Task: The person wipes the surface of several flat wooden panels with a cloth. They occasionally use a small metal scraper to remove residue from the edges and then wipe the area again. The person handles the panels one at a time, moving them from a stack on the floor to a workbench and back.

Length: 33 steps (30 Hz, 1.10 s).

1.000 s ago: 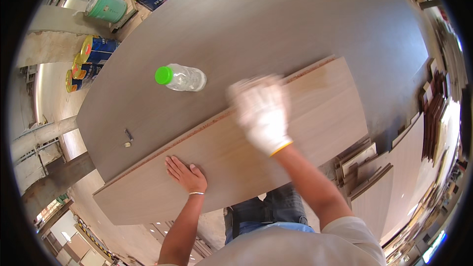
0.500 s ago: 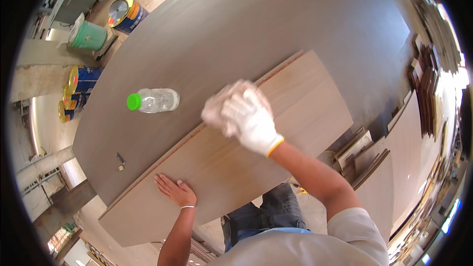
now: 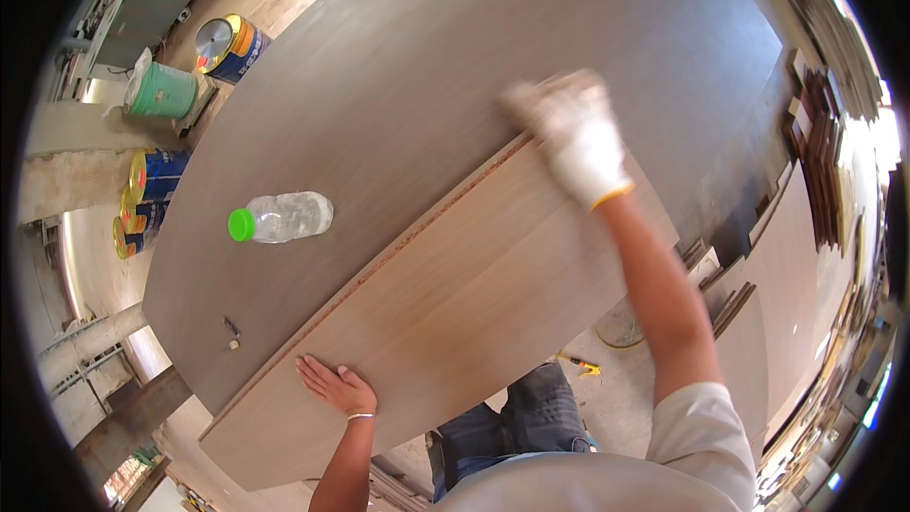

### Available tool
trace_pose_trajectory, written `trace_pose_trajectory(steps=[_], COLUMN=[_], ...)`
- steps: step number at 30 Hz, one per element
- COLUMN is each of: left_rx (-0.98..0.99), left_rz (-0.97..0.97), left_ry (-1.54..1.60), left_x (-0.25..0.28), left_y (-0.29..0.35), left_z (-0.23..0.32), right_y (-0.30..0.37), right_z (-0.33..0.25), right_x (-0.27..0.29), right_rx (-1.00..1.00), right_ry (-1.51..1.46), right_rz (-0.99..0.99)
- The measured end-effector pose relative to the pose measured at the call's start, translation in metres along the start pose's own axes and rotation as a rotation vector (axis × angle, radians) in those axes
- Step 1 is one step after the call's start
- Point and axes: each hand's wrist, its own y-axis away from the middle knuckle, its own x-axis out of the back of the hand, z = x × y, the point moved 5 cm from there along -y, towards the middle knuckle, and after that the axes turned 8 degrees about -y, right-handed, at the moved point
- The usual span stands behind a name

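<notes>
My bare left hand (image 3: 336,387) lies flat on the near left part of a wood-grained board (image 3: 427,322), its fingers spread. My right hand (image 3: 583,147), in a white knitted glove with a yellow cuff, is at the board's far end. Under its fingers is a pale beige cloth (image 3: 524,106), smeared by motion and partly hidden by the glove. The board rests on a large grey-brown panel (image 3: 398,66) that serves as the work surface. A clear plastic bottle with a green cap (image 3: 282,217) lies on its side on that panel, left of the board.
A small dark piece (image 3: 231,327) lies on the panel near its left edge. Several blue and yellow tins (image 3: 156,175) and a green bucket (image 3: 163,92) stand beyond it. Stacked boards (image 3: 823,166) line the right side. A yellow-handled tool (image 3: 580,364) is on the floor.
My right hand has swept with the cloth up and to the right along the board to its far end. My left hand stays flat on the board. The whole view has shifted slightly.
</notes>
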Motion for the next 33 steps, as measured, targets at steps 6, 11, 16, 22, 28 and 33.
trace_pose_trajectory(steps=[6, 11, 16, 22, 28, 33], left_rx=[-0.008, -0.027, -0.01, -0.018, -0.025, -0.003], left_rz=[0.05, 0.056, 0.003, -0.019, 0.03, -0.021], left_ry=[-0.011, 0.019, 0.032, 0.055, 0.029, 0.044], left_x=[0.001, -0.001, -0.001, -0.002, 0.008, 0.005], left_y=[0.003, 0.001, -0.001, -0.003, 0.006, 0.001], left_z=[-0.001, 0.003, 0.005, 0.016, -0.001, 0.006], right_y=[0.043, 0.0, 0.033, -0.001, 0.031, 0.001], right_z=[-0.061, -0.004, -0.071, 0.026, -0.063, 0.023], right_x=[-0.035, -0.007, -0.042, 0.005, -0.031, -0.009], right_rx=[0.263, 0.153, 0.2, 0.036, 0.362, -0.023], right_ry=[0.056, 0.192, 0.179, 0.173, 0.217, 0.459], right_rz=[0.097, 0.035, 0.218, 0.142, 0.108, 0.232])
